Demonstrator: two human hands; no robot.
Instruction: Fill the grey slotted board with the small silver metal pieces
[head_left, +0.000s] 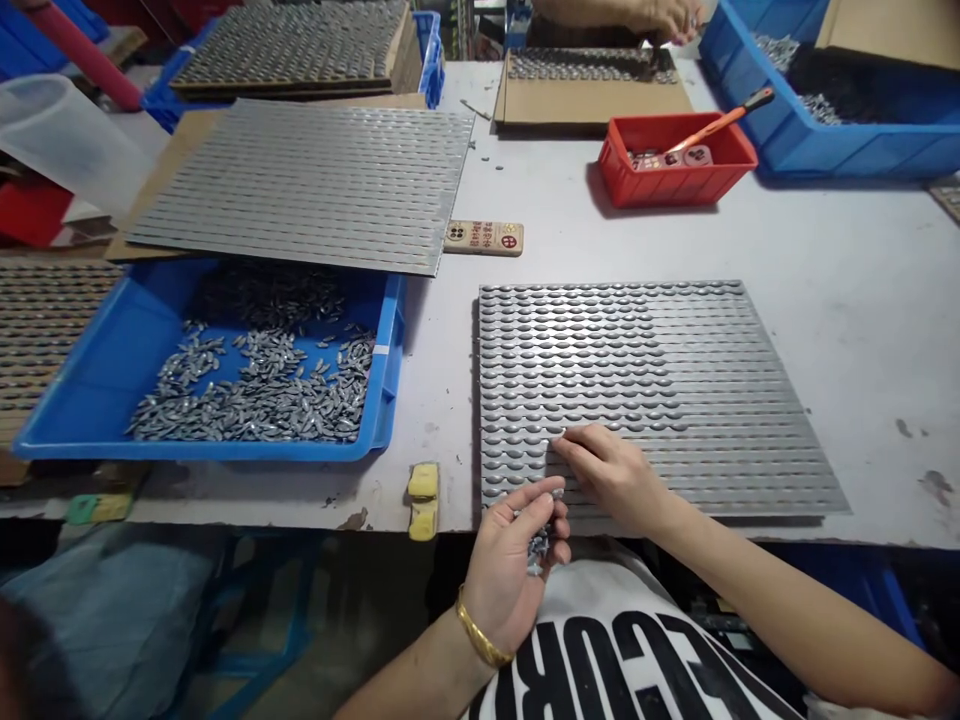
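A grey ridged board (742,400) lies on the table in front of me. Rows of small grey leaf-shaped pieces (555,330) cover its left and upper part, with bare ridges to the right and along the bottom. My right hand (619,475) is pinched at the board's lower left, at the end of a row; a small grey piece is at its fingertips, mostly hidden. Just left of it, over the front edge, my left hand (514,550) is curled palm up around several of the same loose pieces (538,545), thumb and forefinger together.
At left, a blue tray (382,400) holds many loose pieces, with another ridged board (315,180) resting over its back. Yellow clips (424,500) sit on the front edge. Farther back are a red bin (675,185), a blue bin (862,150) and another person's hand (671,18).
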